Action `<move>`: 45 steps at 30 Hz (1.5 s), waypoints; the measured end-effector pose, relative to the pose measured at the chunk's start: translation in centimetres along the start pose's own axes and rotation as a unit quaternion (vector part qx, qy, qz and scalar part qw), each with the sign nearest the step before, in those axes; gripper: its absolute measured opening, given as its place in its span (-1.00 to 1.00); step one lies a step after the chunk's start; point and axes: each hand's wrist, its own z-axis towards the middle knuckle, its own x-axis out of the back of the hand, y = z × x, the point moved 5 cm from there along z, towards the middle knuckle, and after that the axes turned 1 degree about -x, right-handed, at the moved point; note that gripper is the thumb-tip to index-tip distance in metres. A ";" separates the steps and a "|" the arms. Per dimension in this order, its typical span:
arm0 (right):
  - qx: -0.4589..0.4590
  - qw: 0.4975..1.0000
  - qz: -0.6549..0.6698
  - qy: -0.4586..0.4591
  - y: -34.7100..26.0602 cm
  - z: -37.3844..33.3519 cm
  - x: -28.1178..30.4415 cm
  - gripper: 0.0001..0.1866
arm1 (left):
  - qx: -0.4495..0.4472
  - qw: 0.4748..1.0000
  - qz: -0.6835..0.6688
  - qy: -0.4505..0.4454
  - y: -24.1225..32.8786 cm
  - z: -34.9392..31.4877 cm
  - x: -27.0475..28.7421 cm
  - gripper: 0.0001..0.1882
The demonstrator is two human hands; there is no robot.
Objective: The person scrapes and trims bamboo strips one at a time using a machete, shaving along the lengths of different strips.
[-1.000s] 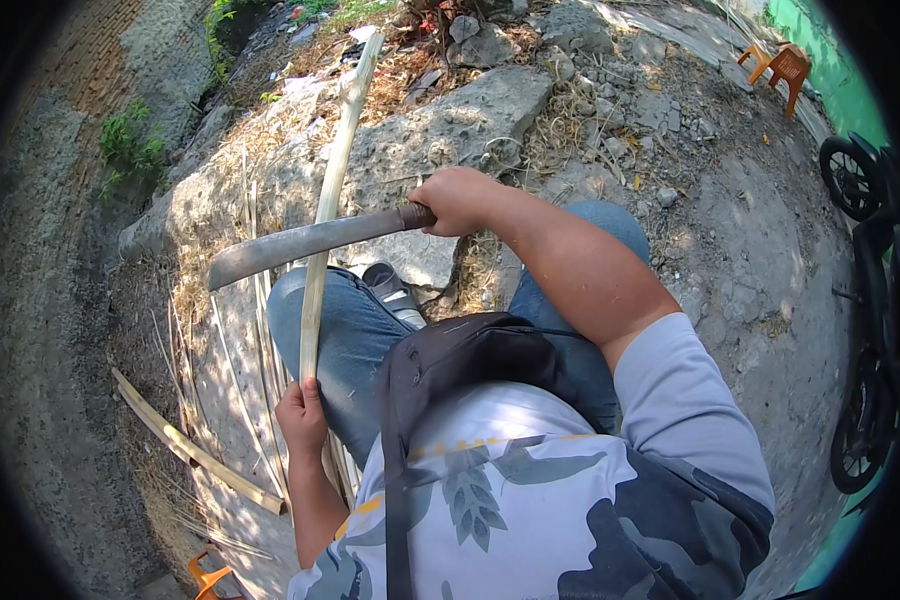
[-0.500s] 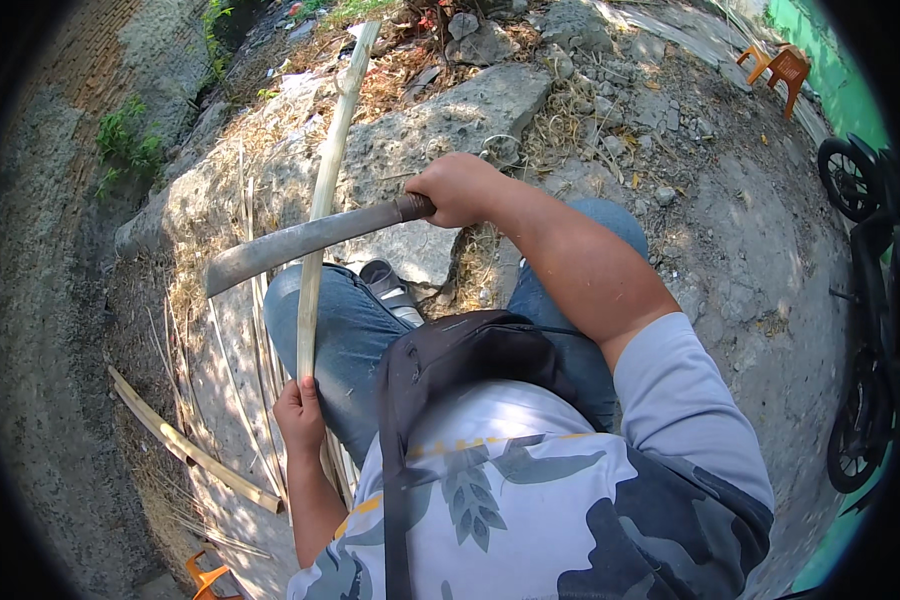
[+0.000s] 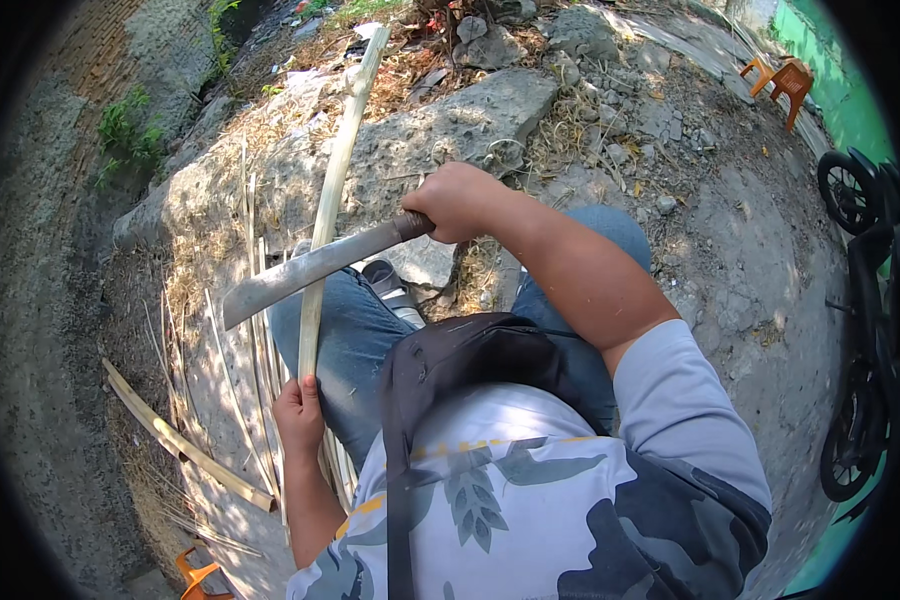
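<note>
I have the right hand [image 3: 455, 203] up near the middle of the head view, its fingers [image 3: 425, 200] wrapped in a closed fist around the dark handle of a machete [image 3: 300, 272]. The blade slants down to the left, its tip lower than the grip, and crosses over a long pale strip of wood [image 3: 333, 190] — from my angle I cannot tell whether the metal actually touches it.

The left hand [image 3: 298, 415] has the near end of that strip, thumb laid along the top and the other fingers curled at its left side, pinching it; what they do underneath is hidden from me. The strip runs away from there past the left knee of the jeans [image 3: 355, 335], and its knotted far end shows beyond, against the rough stone slab [image 3: 450, 125] and dry litter.

Left of the leg I see thin strips [image 3: 252, 230] lying lengthwise on the ground, and further out a thicker, curved yellowish piece [image 3: 215, 468]. A black bag [image 3: 475, 350] rests across the wearer's lap. Off to the right stands a dark motorbike [image 3: 870, 310]; at the upper right, orange plastic seats [image 3: 792, 85] sit near a green wall [image 3: 832, 75].
</note>
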 end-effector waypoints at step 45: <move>-0.128 0.985 0.107 0.046 5.8 -0.9 -0.8 -0.73 | 0.003 1.000 -0.024 -0.007 -1.2 0.1 -0.2 -0.47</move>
